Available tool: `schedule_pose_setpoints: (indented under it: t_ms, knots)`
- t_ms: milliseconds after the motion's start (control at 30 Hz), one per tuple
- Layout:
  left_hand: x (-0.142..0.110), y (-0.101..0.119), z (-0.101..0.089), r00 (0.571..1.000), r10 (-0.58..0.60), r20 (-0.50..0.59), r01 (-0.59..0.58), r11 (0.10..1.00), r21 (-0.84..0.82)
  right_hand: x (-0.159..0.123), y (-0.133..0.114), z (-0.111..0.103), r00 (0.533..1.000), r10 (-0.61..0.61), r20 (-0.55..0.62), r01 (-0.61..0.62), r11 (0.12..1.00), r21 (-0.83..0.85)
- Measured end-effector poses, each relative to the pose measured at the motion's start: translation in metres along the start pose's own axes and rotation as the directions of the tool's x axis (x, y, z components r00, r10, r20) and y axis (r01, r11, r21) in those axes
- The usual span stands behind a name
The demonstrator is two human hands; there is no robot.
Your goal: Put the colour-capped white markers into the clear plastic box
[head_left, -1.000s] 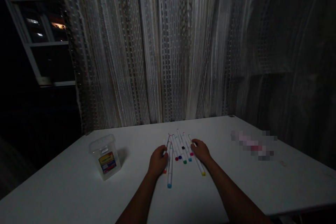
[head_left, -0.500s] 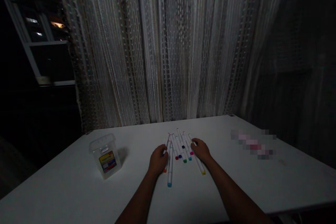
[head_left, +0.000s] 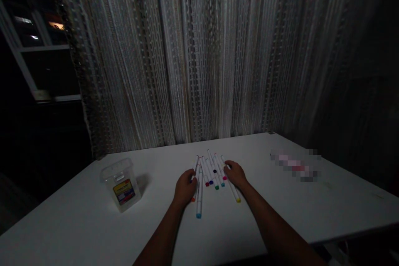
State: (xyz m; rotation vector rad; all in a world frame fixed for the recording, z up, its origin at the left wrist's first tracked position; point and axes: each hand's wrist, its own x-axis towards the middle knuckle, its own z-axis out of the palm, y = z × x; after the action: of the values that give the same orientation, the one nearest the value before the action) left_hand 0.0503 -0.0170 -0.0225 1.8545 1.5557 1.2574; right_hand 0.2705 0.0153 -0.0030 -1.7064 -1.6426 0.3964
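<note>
Several white markers with coloured ends lie in a loose bunch in the middle of the table. At the bunch's left side, my left hand (head_left: 185, 188) is curled around an orange-ended marker (head_left: 193, 199), which it partly covers. Beside those fingers lies a light-blue-ended marker (head_left: 199, 203), reaching closest to me. On the right, my right hand (head_left: 236, 173) has thumb and fingers closed on the upper part of a yellow-ended marker (head_left: 234, 191). Between both hands are markers with red (head_left: 207, 183), green (head_left: 217, 187) and pink (head_left: 225, 178) ends, among others.
A clear plastic box (head_left: 123, 183) with a lid and a yellow-and-dark label stands at the left on the white table (head_left: 77, 224). A pixelated pinkish item (head_left: 294, 165) lies at the right. Behind the table hangs a striped curtain (head_left: 187, 58).
The whole view has shifted slightly, so everything sits a little further left. Both hands stay by the same markers, with hardly any change among them.
</note>
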Motion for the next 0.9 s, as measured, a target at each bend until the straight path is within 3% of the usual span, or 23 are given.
schedule_pose_setpoints:
  t_ms: [900]
  knots:
    - [-0.0002, 0.0001, 0.0000, 1.000, 0.011, 0.000, -0.011, 1.000, -0.002, -0.0015, -0.0035, -0.0014, 0.999, 0.038, 0.005, -0.038, 0.999, -0.009]
